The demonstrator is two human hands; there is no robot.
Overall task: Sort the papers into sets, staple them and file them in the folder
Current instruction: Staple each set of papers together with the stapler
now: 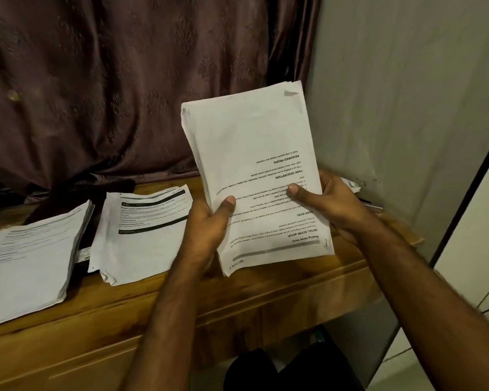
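A brown patterned curtain (124, 88) is hanging behind a wooden table (181, 300), on which two paper piles are lying side by side: a thick stack (31, 258) at the far left and a looser pile (141, 235) just right of it. Above the table's right part, a sheaf of printed pages (260, 176) is standing nearly upright with its text upside down. The left hand (209, 230) is gripping its lower left edge, thumb on the front, and the right hand (333, 207) is gripping its right edge likewise.

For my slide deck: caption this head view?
Both hands hold a paper stack above the table.
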